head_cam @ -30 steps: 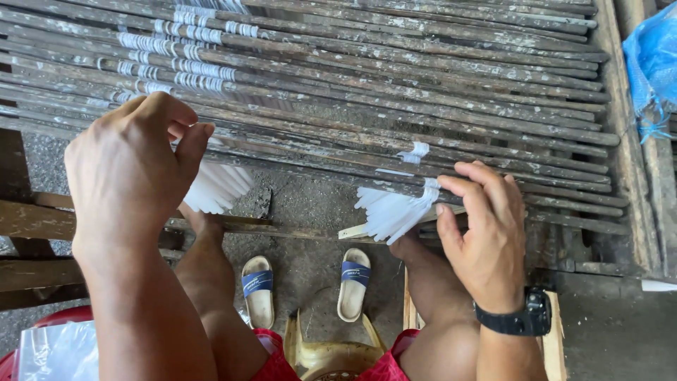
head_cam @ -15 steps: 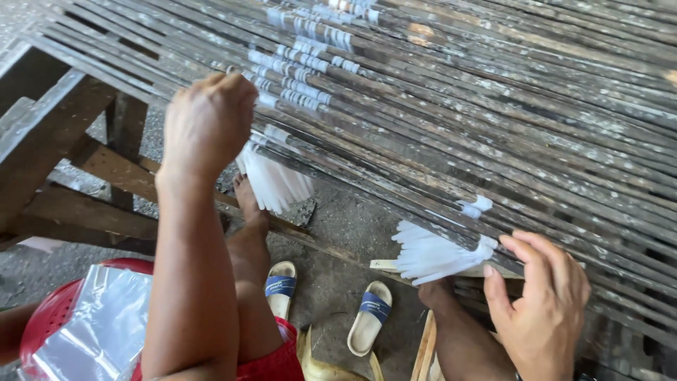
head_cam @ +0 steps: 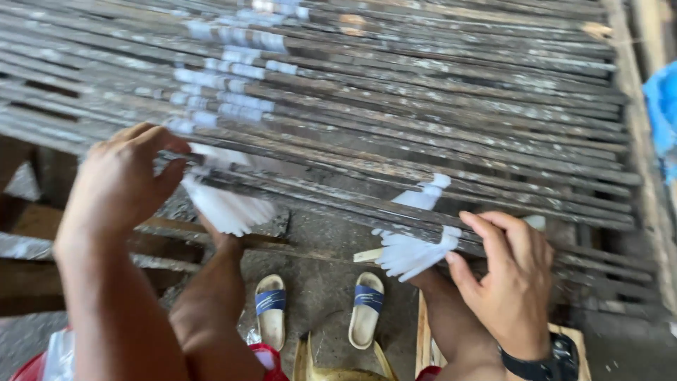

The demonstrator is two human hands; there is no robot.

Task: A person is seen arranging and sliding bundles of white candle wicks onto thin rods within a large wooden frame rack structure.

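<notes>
A rack of long dark slats (head_cam: 395, 134) slopes across the upper view, crusted with white residue. My left hand (head_cam: 127, 183) grips the near slats at the left, just above a white fan-shaped bundle (head_cam: 227, 204) hanging from them. My right hand (head_cam: 509, 271) is at the lower right, fingers pinching a second white fan-shaped bundle (head_cam: 412, 250) at the slat edge. A smaller white tuft (head_cam: 423, 197) sticks up just above it. A black watch (head_cam: 546, 360) is on my right wrist.
Below the rack are my bare legs and white sandals with blue straps (head_cam: 317, 307) on a concrete floor. A wooden frame (head_cam: 42, 240) stands at the left. Something blue (head_cam: 663, 106) hangs at the right edge. Clear plastic on a red surface (head_cam: 60, 356) lies bottom left.
The view swung left and then back right. My left hand stayed on the slats above the left bundle; my right hand kept hold of the right bundle.
</notes>
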